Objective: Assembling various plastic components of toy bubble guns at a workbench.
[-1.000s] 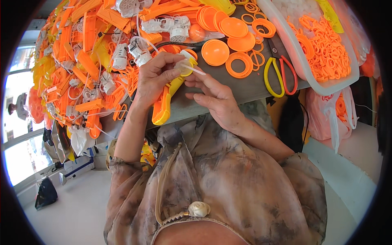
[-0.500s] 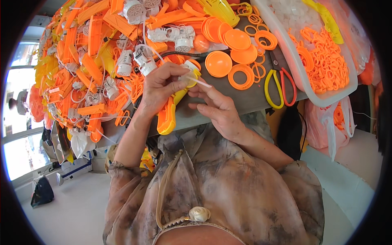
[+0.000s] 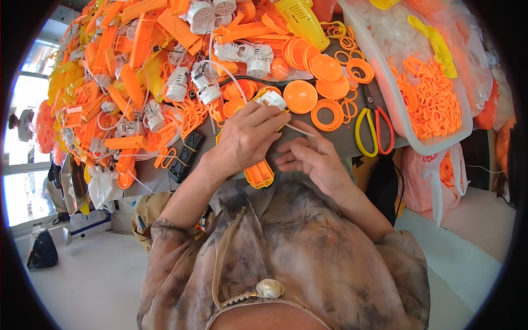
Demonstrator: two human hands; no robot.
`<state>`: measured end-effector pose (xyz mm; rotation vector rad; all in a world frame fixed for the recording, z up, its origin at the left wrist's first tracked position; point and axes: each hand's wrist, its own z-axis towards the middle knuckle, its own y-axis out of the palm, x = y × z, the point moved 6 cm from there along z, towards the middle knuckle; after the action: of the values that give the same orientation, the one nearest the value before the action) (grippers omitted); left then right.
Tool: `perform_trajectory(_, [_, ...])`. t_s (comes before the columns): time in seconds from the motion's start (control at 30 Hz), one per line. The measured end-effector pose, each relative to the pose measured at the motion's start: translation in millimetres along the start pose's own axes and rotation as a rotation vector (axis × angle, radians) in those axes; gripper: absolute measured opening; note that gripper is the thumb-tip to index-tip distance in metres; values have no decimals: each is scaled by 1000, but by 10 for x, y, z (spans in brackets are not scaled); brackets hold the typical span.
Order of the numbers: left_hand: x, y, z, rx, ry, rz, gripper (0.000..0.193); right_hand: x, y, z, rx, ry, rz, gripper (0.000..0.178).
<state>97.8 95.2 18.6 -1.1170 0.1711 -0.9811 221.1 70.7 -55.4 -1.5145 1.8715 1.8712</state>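
Left hand down over a part, right hand waiting beside it

Left hand (image 3: 247, 135): palm down, closed over an orange-and-yellow part (image 3: 259, 174), thumb out of sight beneath. Part's lower end pokes out below the palm, near the table (image 3: 344, 142) edge; a white piece (image 3: 272, 99) shows just above the knuckles.

Right hand (image 3: 319, 162): just beside the left, the two apart; fingers half curled. A thin white tube (image 3: 300, 130) runs from under the left fingers to the right forefinger; whether it is pinched there, I cannot tell.

Around them: black bar-shaped piece (image 3: 186, 156) just left of the left wrist. Heap of orange parts (image 3: 131, 82) beyond and left of that hand, white motor-like units (image 3: 204, 82) among it. Orange discs (image 3: 300, 97) beyond the right hand; scissors (image 3: 370, 100), yellow and red handled, to its right; farther right, a clear bin (image 3: 410, 129) with small orange loops (image 3: 437, 107)
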Motion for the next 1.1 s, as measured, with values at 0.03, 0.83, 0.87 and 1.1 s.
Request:
perform_trajectory(0.03, [-13,-33,-30,10,-8,-7,39,-5,-27,-30,98,48,-125,58])
perform_trajectory(0.83, [-68,-101,-812,153,-382,-23,59,-290,220,221,361,-640,-1355,35])
perform_trajectory(0.87, [-89,-106,-795,154,-375,-43,57,-289,204,214,380,-627,-1374,35])
perform_trajectory(1.1, [-144,-128,-808,230,-341,-67,55,-517,320,121,419,-744,-1604,29])
